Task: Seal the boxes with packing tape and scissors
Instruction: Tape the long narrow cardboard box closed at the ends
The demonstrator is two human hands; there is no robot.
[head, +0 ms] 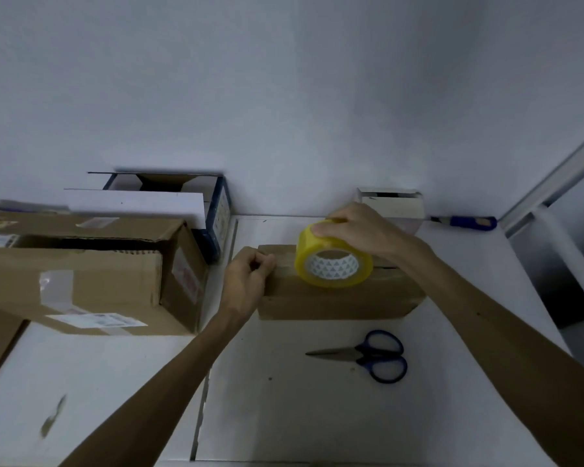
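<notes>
Yellow tape roll (pixel 333 261) sits in my right hand (pixel 358 227); left hand (pixel 246 281) pinches the small box (pixel 338 298); scissors (pixel 368 355) lie at five o'clock.

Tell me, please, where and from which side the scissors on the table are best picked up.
Take the scissors by the blue handle loops, coming from above on the right. They lie flat and closed on the white table, blades pointing left, loops nearer the right hand, which is holding the tape roll.
</notes>
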